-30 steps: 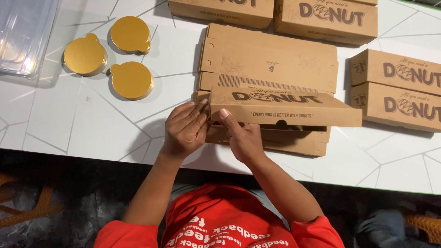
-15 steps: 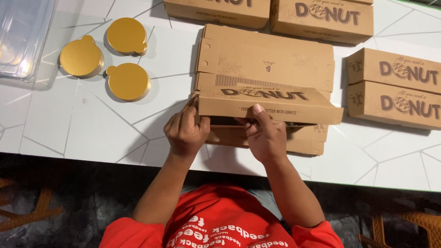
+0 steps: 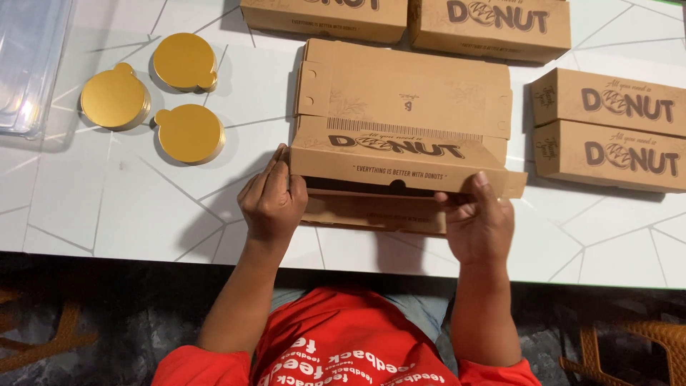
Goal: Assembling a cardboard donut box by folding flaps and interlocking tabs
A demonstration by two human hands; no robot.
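**Two hands on one half-folded box, four finished boxes and three gold discs around it**

One flat brown cardboard box [image 3: 404, 107] lies on the white table [image 3: 93, 207], its long axis running left to right, its front flap facing the person. The left hand [image 3: 271, 204] is closed around the flap's left end, fingers curled on the cardboard. The right hand [image 3: 479, 221] pinches the flap near its right end, thumb on the front face, fingers underneath.

Four folded boxes are in view: two beyond the hands [image 3: 325, 16] [image 3: 493, 25], and two stacked side by side [image 3: 607, 132] to the right of the right hand. Three round gold cake boards [image 3: 189, 134] lie up and to the left of the left hand, just beside a clear plastic tray [image 3: 28, 64].
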